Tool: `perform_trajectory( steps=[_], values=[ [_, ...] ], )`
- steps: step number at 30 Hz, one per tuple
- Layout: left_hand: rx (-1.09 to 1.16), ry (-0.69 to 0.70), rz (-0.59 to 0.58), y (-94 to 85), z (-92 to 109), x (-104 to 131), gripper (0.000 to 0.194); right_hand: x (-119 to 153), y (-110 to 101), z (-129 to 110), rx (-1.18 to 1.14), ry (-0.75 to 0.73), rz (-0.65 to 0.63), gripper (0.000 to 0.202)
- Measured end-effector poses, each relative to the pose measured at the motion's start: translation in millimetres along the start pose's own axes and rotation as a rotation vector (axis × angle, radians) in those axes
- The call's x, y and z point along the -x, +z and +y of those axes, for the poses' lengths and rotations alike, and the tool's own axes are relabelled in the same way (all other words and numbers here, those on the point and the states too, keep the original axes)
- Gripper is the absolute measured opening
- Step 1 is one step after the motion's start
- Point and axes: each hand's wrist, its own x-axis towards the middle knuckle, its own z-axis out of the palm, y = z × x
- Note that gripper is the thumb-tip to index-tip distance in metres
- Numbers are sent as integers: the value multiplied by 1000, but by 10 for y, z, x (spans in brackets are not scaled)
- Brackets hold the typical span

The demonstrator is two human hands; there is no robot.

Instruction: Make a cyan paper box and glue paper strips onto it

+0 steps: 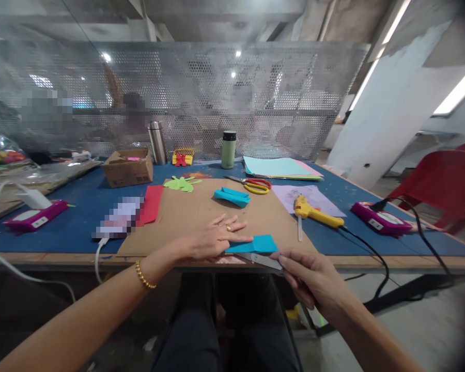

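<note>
My left hand [213,237] lies flat with fingers spread, its fingertips pressing a folded blue paper strip [264,243] onto the brown cardboard [186,212] near the table's front edge. With thumb and fingers pinched, my right hand [310,276] grips a flat grey metal tool [267,262] that has a small hole in it. The tool's thin left end reaches along the lower edge of the blue strip; whether it goes inside the fold I cannot tell. A second folded blue paper piece [232,196] rests farther back on the cardboard.
Scissors [258,187] lie behind the blue pieces. A yellow glue gun [318,213] rests on purple paper [282,194] to the right, its cord trailing off the edge. Green paper cutouts [180,183], red paper [153,204] and a phone [120,218] are leftward. A green bottle [228,150] stands behind.
</note>
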Motion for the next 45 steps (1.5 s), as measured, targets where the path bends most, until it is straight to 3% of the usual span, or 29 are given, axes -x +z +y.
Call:
perform_trajectory(
  steps=[12, 20, 27, 35, 45],
  values=[
    [-71, 66, -20, 8, -73, -10, 59, -9, 43, -12, 10, 2, -18, 56],
    [-31, 49, -14, 30, -117, -38, 54, -31, 231, -30, 79, -37, -21, 52],
    [-63, 98, 1, 45, -168, -32, 63, 21, 168, -33, 112, -44, -13, 48],
    [-25, 63, -6, 8, -113, -32, 55, -58, 353, -10, 128, -42, -31, 52],
    [-27, 30, -19, -34, -31, 8, 53, 31, 378, -20, 171, -50, -19, 54]
  ],
)
